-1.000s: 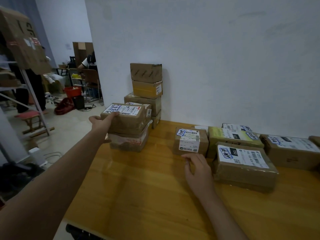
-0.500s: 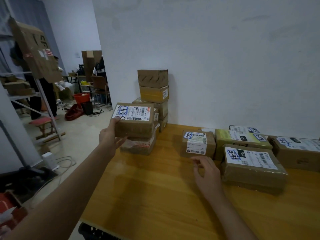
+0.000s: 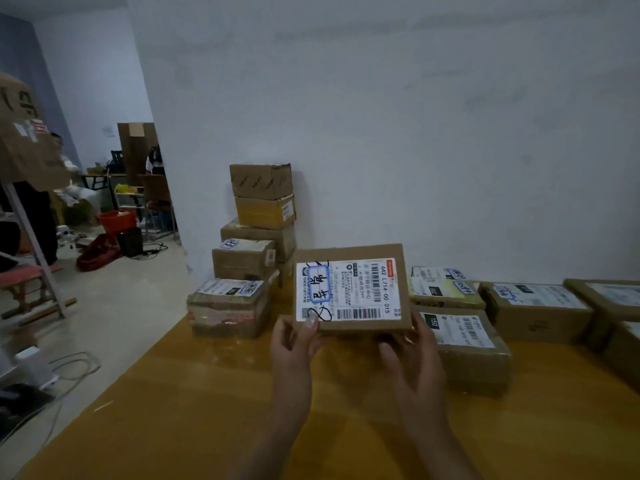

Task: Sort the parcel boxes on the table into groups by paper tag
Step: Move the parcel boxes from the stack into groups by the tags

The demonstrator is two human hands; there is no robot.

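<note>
I hold a flat cardboard parcel [image 3: 349, 268] tilted up over the yellow table [image 3: 194, 420], its white shipping label with a blue handwritten tag facing me. My left hand [image 3: 294, 344] grips its lower left corner, thumb on the label. My right hand [image 3: 415, 362] holds its lower right edge from beneath. A taped parcel [image 3: 227, 306] with a tagged label sits to the left. Behind it rises a stack of boxes [image 3: 261, 209] against the wall. To the right lie labelled parcels: a brown one [image 3: 467, 351], a yellow-green one [image 3: 443, 289] and a larger box [image 3: 535, 310].
The white wall [image 3: 415, 133] runs right behind the parcels. The table's left edge drops to a floor with cables [image 3: 69, 372], a red bin [image 3: 117, 220], a red stool [image 3: 24, 282] and a leaning metal frame [image 3: 34, 244]. A person sits in the far room.
My left hand lifted the top parcel off the left pile and brought it right, to the centre. My right hand left the small box and took its right edge. The label now faces me.
</note>
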